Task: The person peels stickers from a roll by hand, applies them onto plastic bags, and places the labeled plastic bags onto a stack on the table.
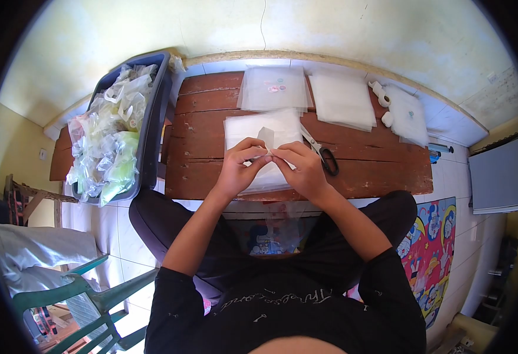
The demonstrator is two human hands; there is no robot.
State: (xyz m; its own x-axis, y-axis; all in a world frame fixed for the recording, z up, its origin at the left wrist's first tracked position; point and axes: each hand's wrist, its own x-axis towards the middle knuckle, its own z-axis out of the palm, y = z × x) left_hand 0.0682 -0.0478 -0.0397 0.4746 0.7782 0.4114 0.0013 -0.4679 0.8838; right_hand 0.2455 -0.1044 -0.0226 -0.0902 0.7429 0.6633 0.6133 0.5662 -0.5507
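My left hand point(241, 168) and my right hand point(302, 170) meet fingertip to fingertip. Between their pinched fingers is a small translucent, greyish piece point(265, 135), perhaps plastic or paper; its exact kind is unclear. Right beneath them lies a stack of clear plastic sheets or bags point(241, 127) on the brown wooden table point(197, 150). Scissors point(328, 160) with black handles rest just beyond my right hand, blades against the stack's edge.
Farther back lie a plastic stack with small round stickers point(265, 97), another plain stack point(341, 100), and a third stack point(409, 112) beside white rolls point(382, 97). A dark bin point(158, 100) full of plastic bags stands left. A green chair point(82, 289) is at lower left.
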